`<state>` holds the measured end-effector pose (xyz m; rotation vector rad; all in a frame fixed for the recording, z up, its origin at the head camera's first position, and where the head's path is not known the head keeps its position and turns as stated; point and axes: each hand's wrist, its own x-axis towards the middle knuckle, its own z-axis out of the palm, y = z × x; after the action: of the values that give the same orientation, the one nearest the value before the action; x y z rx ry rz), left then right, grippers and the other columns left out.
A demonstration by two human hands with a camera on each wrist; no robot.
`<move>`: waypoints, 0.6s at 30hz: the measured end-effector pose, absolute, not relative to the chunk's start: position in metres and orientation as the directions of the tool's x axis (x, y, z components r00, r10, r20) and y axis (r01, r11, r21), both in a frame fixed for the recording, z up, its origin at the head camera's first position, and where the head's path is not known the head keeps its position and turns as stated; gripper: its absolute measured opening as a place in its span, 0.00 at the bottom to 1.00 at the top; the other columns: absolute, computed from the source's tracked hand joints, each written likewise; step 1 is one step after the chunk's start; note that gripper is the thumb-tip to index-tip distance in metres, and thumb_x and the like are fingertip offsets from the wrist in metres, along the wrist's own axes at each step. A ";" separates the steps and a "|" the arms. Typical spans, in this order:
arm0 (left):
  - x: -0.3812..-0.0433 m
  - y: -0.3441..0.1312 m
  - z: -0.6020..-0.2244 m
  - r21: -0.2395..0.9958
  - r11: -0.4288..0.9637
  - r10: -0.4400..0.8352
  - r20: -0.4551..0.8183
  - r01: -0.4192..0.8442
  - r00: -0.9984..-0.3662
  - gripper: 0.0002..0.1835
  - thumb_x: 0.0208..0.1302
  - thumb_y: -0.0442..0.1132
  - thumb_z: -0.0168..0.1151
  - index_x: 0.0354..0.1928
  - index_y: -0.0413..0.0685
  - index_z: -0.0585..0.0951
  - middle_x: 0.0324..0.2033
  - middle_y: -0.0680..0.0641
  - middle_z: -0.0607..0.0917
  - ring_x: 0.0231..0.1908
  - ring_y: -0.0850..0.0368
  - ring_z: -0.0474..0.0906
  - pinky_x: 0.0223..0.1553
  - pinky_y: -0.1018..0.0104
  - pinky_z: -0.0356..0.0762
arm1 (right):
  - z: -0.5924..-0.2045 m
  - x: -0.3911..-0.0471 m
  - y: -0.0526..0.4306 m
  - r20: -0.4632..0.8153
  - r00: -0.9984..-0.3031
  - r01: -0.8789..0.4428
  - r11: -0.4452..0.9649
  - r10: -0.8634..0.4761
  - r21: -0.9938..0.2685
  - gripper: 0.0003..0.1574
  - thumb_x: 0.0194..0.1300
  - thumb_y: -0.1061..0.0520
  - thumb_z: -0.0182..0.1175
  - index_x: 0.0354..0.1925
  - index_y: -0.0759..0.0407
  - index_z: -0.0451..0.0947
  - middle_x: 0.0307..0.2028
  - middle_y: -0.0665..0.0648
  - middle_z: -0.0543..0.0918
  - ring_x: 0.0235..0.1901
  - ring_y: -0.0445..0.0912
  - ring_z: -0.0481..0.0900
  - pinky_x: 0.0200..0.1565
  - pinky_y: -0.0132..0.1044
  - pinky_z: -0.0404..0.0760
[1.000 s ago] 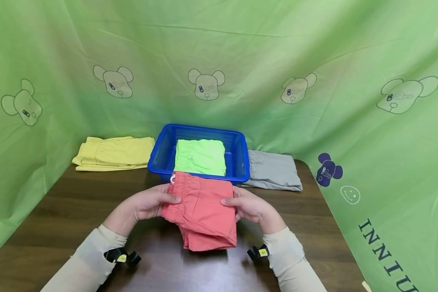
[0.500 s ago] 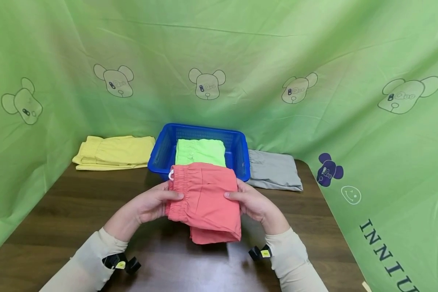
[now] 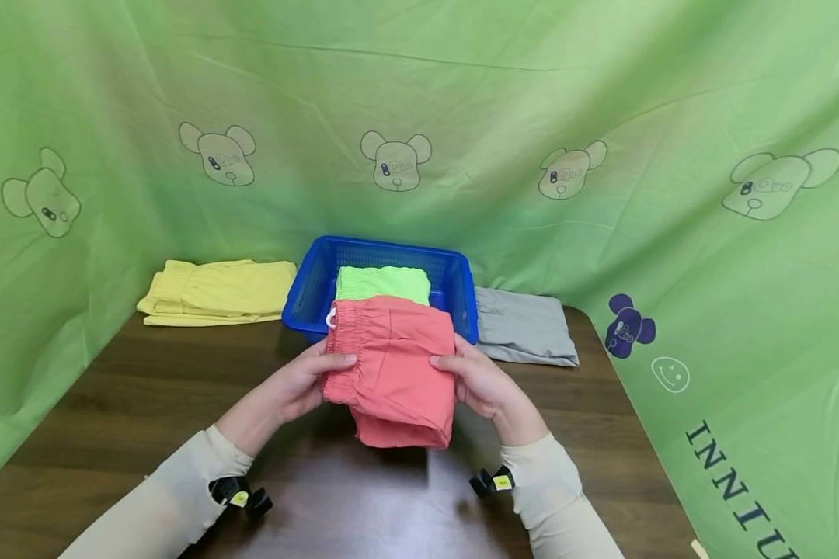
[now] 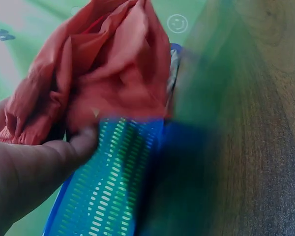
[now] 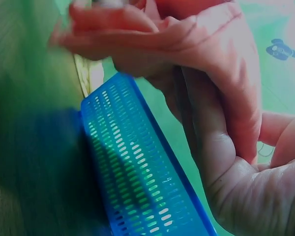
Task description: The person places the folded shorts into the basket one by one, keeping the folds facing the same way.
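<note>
Folded coral-red shorts (image 3: pixel 398 365) with an elastic waistband and a white drawstring loop hang in the air between both hands. On the waistband side, my left hand (image 3: pixel 297 384) grips them with the thumb on top. The right hand (image 3: pixel 485 384) pinches the opposite edge, thumb on top and its other fingers underneath, as the right wrist view shows. Just beyond is a blue plastic basket (image 3: pixel 294 310) with slotted walls. Folded bright green shorts (image 3: pixel 384 281) lie inside it, their front part hidden behind the red shorts.
Folded yellow clothing (image 3: pixel 220 291) lies left of the basket on the wooden table (image 3: pixel 112 411). Folded grey clothing (image 3: pixel 527 326) lies against its right side. A green printed curtain (image 3: pixel 489 101) surrounds the table at the back and sides.
Both hands have carried the red shorts forward and up, toward the basket. The shorts now cover the basket's front rim and more of the green shorts.
</note>
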<state>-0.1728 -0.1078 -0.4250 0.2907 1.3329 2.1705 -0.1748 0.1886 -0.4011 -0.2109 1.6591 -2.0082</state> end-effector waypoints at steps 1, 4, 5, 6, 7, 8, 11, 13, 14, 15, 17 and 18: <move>-0.173 -0.107 -0.425 0.868 -0.346 0.567 -0.108 -0.355 -0.817 0.30 0.75 0.34 0.53 0.73 0.51 0.56 0.52 0.46 0.83 0.47 0.53 0.86 0.53 0.57 0.84 | -0.401 -0.175 0.188 -0.207 -0.856 0.296 -0.121 -0.474 -0.947 0.39 0.76 0.63 0.51 0.77 0.55 0.48 0.58 0.59 0.79 0.49 0.48 0.87 0.49 0.49 0.86; -0.174 -0.105 -0.425 0.862 -0.362 0.569 -0.097 -0.354 -0.817 0.29 0.75 0.32 0.52 0.73 0.51 0.56 0.52 0.45 0.83 0.47 0.52 0.86 0.52 0.56 0.84 | -0.400 -0.177 0.188 -0.213 -0.864 0.305 -0.139 -0.455 -0.942 0.39 0.76 0.63 0.51 0.77 0.52 0.49 0.58 0.58 0.79 0.49 0.48 0.87 0.48 0.48 0.86; -0.175 -0.104 -0.425 0.860 -0.365 0.571 -0.096 -0.357 -0.815 0.30 0.75 0.32 0.52 0.73 0.52 0.55 0.52 0.45 0.83 0.47 0.52 0.86 0.52 0.55 0.84 | -0.400 -0.178 0.188 -0.215 -0.867 0.307 -0.141 -0.450 -0.941 0.39 0.76 0.62 0.51 0.77 0.52 0.50 0.59 0.59 0.79 0.49 0.48 0.87 0.48 0.48 0.87; -0.175 -0.104 -0.425 0.859 -0.365 0.575 -0.095 -0.359 -0.812 0.30 0.75 0.32 0.52 0.73 0.53 0.55 0.53 0.44 0.82 0.48 0.51 0.86 0.53 0.55 0.84 | -0.400 -0.179 0.188 -0.216 -0.868 0.308 -0.142 -0.447 -0.941 0.38 0.76 0.63 0.51 0.77 0.51 0.50 0.59 0.59 0.79 0.49 0.48 0.87 0.48 0.48 0.86; -0.176 -0.105 -0.425 0.859 -0.363 0.580 -0.095 -0.361 -0.809 0.31 0.75 0.31 0.52 0.74 0.54 0.54 0.54 0.44 0.82 0.49 0.51 0.86 0.53 0.54 0.84 | -0.399 -0.179 0.189 -0.217 -0.869 0.308 -0.143 -0.444 -0.940 0.38 0.76 0.63 0.51 0.77 0.51 0.50 0.60 0.59 0.78 0.49 0.48 0.87 0.49 0.48 0.86; -0.177 -0.105 -0.425 0.859 -0.362 0.584 -0.095 -0.363 -0.806 0.31 0.75 0.31 0.51 0.74 0.55 0.54 0.55 0.44 0.81 0.49 0.50 0.85 0.53 0.53 0.84 | -0.399 -0.180 0.189 -0.218 -0.869 0.309 -0.143 -0.444 -0.940 0.38 0.76 0.62 0.51 0.78 0.51 0.50 0.60 0.59 0.78 0.49 0.48 0.87 0.49 0.48 0.86; -0.180 -0.106 -0.423 0.861 -0.351 0.585 -0.104 -0.367 -0.805 0.32 0.75 0.30 0.51 0.75 0.57 0.54 0.56 0.43 0.80 0.51 0.49 0.85 0.53 0.51 0.84 | -0.397 -0.181 0.189 -0.214 -0.869 0.304 -0.141 -0.446 -0.942 0.38 0.76 0.62 0.51 0.78 0.51 0.51 0.60 0.59 0.79 0.50 0.48 0.87 0.50 0.48 0.86; -0.183 -0.106 -0.423 0.869 -0.340 0.582 -0.106 -0.359 -0.806 0.32 0.75 0.30 0.51 0.75 0.56 0.54 0.56 0.43 0.80 0.50 0.49 0.85 0.52 0.50 0.84 | -0.396 -0.182 0.189 -0.209 -0.870 0.301 -0.145 -0.447 -0.943 0.38 0.76 0.62 0.51 0.78 0.52 0.51 0.58 0.58 0.80 0.49 0.48 0.87 0.49 0.47 0.86; -0.184 -0.107 -0.422 0.874 -0.332 0.580 -0.108 -0.355 -0.807 0.32 0.75 0.30 0.52 0.75 0.56 0.54 0.56 0.43 0.80 0.50 0.49 0.85 0.51 0.49 0.84 | -0.395 -0.182 0.189 -0.206 -0.870 0.299 -0.147 -0.449 -0.943 0.38 0.76 0.62 0.51 0.77 0.53 0.52 0.58 0.58 0.80 0.49 0.47 0.87 0.49 0.47 0.86; -0.186 -0.108 -0.421 0.880 -0.320 0.580 -0.110 -0.350 -0.807 0.32 0.75 0.30 0.52 0.75 0.54 0.53 0.56 0.43 0.80 0.50 0.48 0.86 0.51 0.49 0.85 | -0.395 -0.183 0.190 -0.202 -0.870 0.297 -0.149 -0.451 -0.943 0.37 0.76 0.63 0.51 0.77 0.53 0.52 0.57 0.58 0.81 0.48 0.48 0.88 0.48 0.48 0.86; -0.188 -0.109 -0.418 0.890 -0.295 0.578 -0.123 -0.347 -0.807 0.33 0.75 0.30 0.52 0.75 0.54 0.53 0.55 0.42 0.81 0.49 0.48 0.86 0.49 0.48 0.85 | -0.393 -0.184 0.191 -0.194 -0.870 0.289 -0.150 -0.454 -0.946 0.37 0.76 0.64 0.51 0.77 0.55 0.52 0.56 0.57 0.82 0.47 0.48 0.88 0.47 0.48 0.87; -0.189 -0.110 -0.417 0.895 -0.281 0.577 -0.130 -0.346 -0.806 0.33 0.75 0.30 0.52 0.75 0.53 0.53 0.55 0.42 0.81 0.48 0.48 0.87 0.49 0.47 0.85 | -0.393 -0.184 0.192 -0.191 -0.870 0.285 -0.148 -0.455 -0.947 0.36 0.76 0.65 0.51 0.76 0.56 0.52 0.55 0.57 0.82 0.46 0.48 0.88 0.46 0.49 0.87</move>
<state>-0.1894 -0.1097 -0.4165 0.2942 1.3975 2.1137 -0.1844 0.1916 -0.3929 -0.1920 1.6504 -2.0589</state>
